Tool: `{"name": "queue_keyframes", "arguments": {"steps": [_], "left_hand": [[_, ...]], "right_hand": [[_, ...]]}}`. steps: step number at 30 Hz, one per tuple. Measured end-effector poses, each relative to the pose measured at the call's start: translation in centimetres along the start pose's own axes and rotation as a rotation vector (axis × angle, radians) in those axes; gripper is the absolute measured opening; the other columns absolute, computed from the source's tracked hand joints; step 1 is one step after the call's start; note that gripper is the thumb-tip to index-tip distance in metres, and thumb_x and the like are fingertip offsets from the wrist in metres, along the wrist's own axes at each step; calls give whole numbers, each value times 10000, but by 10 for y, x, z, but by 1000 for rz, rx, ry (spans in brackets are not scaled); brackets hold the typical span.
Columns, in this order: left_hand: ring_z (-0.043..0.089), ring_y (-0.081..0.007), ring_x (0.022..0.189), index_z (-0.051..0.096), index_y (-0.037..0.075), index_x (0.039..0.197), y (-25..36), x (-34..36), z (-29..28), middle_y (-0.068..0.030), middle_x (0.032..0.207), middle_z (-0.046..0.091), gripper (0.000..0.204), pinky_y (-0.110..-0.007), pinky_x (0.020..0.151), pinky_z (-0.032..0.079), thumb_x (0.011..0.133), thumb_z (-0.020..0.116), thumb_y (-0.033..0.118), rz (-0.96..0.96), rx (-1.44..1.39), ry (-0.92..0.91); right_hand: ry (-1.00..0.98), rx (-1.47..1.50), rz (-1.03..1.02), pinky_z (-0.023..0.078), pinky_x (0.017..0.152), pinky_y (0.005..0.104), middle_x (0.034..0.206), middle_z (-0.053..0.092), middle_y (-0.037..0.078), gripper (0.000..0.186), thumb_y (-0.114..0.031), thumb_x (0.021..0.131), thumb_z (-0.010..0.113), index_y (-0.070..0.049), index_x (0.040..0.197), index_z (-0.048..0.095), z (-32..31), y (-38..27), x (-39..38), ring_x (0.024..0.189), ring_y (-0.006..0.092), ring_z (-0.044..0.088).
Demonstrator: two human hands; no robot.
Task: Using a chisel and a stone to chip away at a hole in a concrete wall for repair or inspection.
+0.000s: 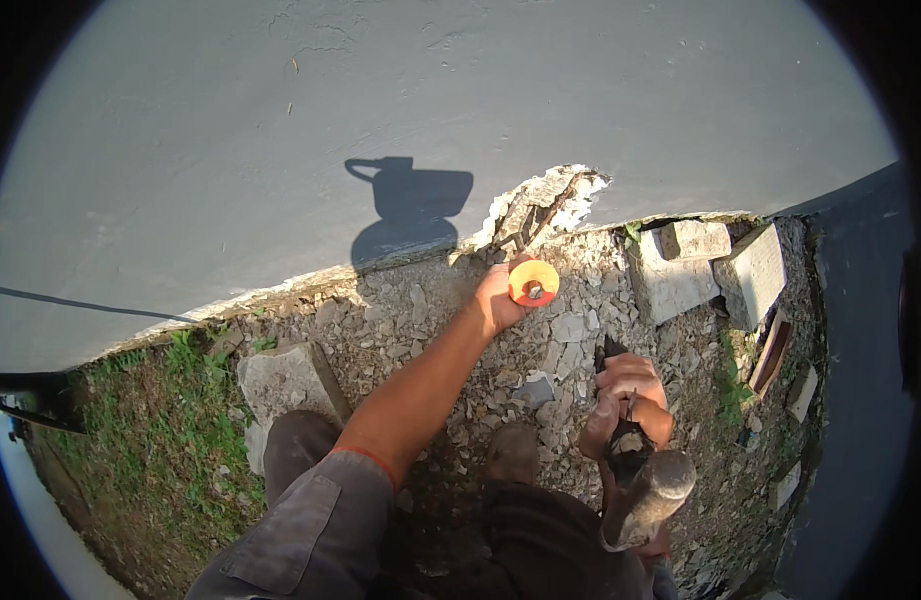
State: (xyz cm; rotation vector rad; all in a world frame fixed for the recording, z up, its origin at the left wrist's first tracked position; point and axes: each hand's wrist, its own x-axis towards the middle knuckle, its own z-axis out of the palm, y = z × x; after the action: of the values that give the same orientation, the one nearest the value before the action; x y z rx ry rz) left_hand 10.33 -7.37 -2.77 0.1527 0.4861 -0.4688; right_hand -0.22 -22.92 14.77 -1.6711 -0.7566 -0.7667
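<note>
My left hand (pixel 494 303) is closed around a chisel with a round orange-and-red hand guard (pixel 546 273). The worn metal striking end shows in the guard's middle. The chisel's shaft reaches toward a broken patch (pixel 540 205) at the foot of the grey wall; I cannot tell whether its tip touches. Lower and to the right, my right hand (pixel 630 395) grips the dark handle of a hammer. Its heavy, dusty metal head (pixel 652 497) points back toward me, apart from the chisel.
The grey wall (pixel 230 150) spans the far side and carries my shadow. Rubble (pixel 565 350) covers the ground below the break. Concrete chunks (pixel 675 280) lean at the right, beside another wall (pixel 870 400). A slab (pixel 290 385) lies at the left by grass (pixel 170 430).
</note>
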Motion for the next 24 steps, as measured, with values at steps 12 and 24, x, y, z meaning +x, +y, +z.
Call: {"name": "queue_keyframes", "arguments": {"steps": [12, 24], "left_hand": [[624, -318, 818, 552, 48, 933, 17, 3, -37, -175, 925, 622, 214, -479, 752, 532, 943, 417, 213, 39, 169, 4], [615, -313, 816, 557, 23, 937, 7, 17, -38, -157, 905, 611, 149, -518, 793, 517, 925, 503, 161, 58, 116, 55]], "right_hand": [[-447, -229, 865, 494, 650, 306, 756, 671, 137, 286, -108, 707, 735, 47, 915, 614, 8, 24, -62, 693, 157, 641], [-529, -421, 979, 490, 616, 339, 730, 662, 172, 252, -139, 715, 728, 27, 856, 601, 13, 53, -74, 676, 239, 672]]}}
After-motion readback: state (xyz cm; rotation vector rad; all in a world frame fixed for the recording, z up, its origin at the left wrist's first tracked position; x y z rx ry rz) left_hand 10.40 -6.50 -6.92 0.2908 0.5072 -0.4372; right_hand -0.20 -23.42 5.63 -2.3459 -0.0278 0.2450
